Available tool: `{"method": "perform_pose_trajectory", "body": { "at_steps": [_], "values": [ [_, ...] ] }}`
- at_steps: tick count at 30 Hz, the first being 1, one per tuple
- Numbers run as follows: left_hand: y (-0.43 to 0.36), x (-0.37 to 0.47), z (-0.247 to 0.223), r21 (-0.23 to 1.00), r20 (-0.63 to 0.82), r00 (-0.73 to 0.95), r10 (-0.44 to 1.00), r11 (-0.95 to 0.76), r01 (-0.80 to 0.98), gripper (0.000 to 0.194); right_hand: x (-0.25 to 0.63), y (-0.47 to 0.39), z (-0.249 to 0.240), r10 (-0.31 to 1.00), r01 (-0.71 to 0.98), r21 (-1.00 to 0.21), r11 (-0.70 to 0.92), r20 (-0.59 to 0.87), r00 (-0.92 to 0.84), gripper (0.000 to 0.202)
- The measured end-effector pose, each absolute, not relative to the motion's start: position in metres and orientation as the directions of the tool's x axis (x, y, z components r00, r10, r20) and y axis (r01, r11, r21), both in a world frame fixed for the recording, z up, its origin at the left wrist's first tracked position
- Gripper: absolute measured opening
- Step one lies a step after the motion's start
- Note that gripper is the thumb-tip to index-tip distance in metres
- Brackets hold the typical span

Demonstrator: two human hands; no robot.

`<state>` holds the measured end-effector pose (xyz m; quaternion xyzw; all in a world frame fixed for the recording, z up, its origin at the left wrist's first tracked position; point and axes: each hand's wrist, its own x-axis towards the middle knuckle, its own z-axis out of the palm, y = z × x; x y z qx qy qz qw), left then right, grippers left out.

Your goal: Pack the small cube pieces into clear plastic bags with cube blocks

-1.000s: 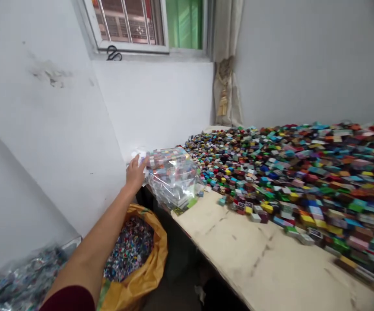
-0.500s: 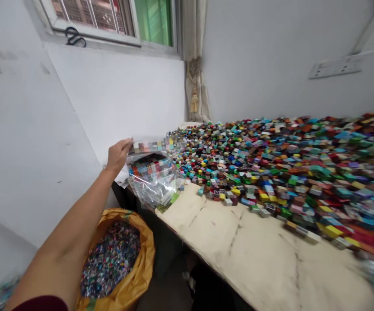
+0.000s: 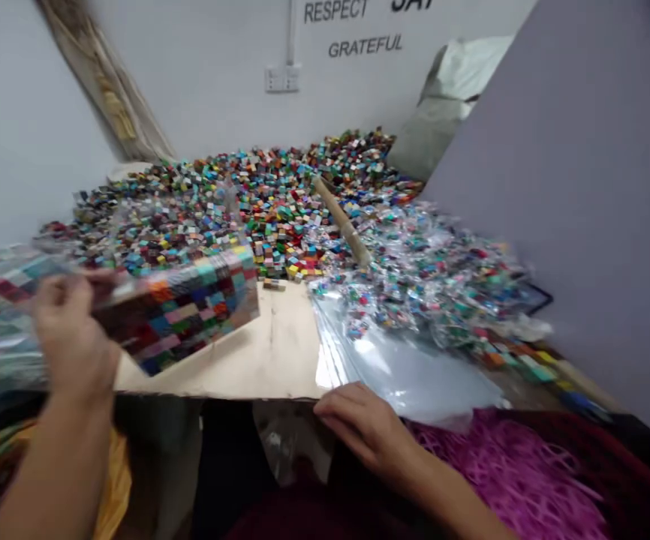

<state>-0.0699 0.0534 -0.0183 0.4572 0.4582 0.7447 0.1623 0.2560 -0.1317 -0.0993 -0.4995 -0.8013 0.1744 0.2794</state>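
At the left, my left hand (image 3: pixel 74 322) is closed on the end of a clear plastic bag holding rows of small coloured blocks (image 3: pixel 190 311); it is tilted above the table's front part and blurred by motion. Another bag of block rows (image 3: pixel 4 307) lies beyond and left of that hand. My right hand (image 3: pixel 364 424) rests at the table's front edge, by the corner of a stack of flat clear plastic bags (image 3: pixel 409 375). Its fingers lie close together; whether they pinch a bag is too blurred to tell.
A large heap of small coloured blocks (image 3: pixel 285 202) covers the table's back, with a wooden stick (image 3: pixel 341 221) on it. Small filled bags (image 3: pixel 415 262) lie at right. Pink strips (image 3: pixel 516 480) sit at lower right, a yellow sack (image 3: pixel 119 480) at lower left.
The view has swung right. My left hand has brought the bag of block rows from the table's left end toward the front middle. My right hand has come into view.
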Motion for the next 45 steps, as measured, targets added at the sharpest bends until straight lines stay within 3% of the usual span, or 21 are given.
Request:
{"method": "perform_pose_trajectory", "body": {
  "at_steps": [3,8,11,15,17,20,24,29,37,45],
  "values": [
    [0.047,-0.015,-0.061,0.823,0.504,-0.488,0.712,-0.567,0.023,0.024,0.288,-0.141,-0.107,0.917,0.765,-0.523,0.376,0.327,-0.227,0.018],
    [0.051,0.010,-0.079,0.802,0.562,-0.459,0.688,-0.589,0.101,0.026,0.340,-0.133,-0.124,0.920,0.833,-0.505,0.227,0.392,-0.012,0.018],
    [0.054,0.000,-0.085,0.849,0.500,-0.430,0.752,-0.524,0.069,0.029,0.357,-0.111,-0.127,0.924,0.842,-0.516,0.154,0.376,0.061,0.020],
    [0.053,-0.015,-0.095,0.880,0.383,-0.366,0.848,-0.455,-0.134,0.031,0.368,-0.067,-0.124,0.911,0.891,-0.447,0.073,0.393,0.123,0.028],
    [0.049,-0.019,-0.096,0.903,0.347,-0.311,0.885,-0.404,-0.143,0.043,0.370,-0.043,-0.121,0.914,0.922,-0.386,0.030,0.385,0.131,0.034],
    [0.041,-0.020,-0.094,0.955,0.290,-0.202,0.935,-0.298,-0.006,0.070,0.370,-0.012,-0.122,0.905,0.970,-0.239,0.043,0.420,0.063,0.035],
    [0.040,-0.021,-0.090,0.951,0.292,-0.124,0.948,-0.274,0.144,0.066,0.367,0.010,-0.131,0.884,0.980,-0.104,0.168,0.456,-0.103,0.032],
    [0.054,-0.036,-0.089,0.906,0.359,0.041,0.932,-0.358,0.227,0.057,0.361,0.001,-0.145,0.855,0.940,-0.189,0.286,0.492,-0.161,0.032],
    [0.064,-0.042,-0.096,0.982,0.187,0.070,0.980,-0.189,0.018,0.053,0.338,-0.005,-0.125,0.869,0.824,-0.435,0.364,0.477,-0.132,0.034],
    [0.076,-0.047,-0.100,0.983,0.175,0.114,0.978,-0.168,-0.072,0.056,0.290,0.021,-0.087,0.946,0.617,-0.728,0.299,0.312,-0.090,0.035]
  ]
}}
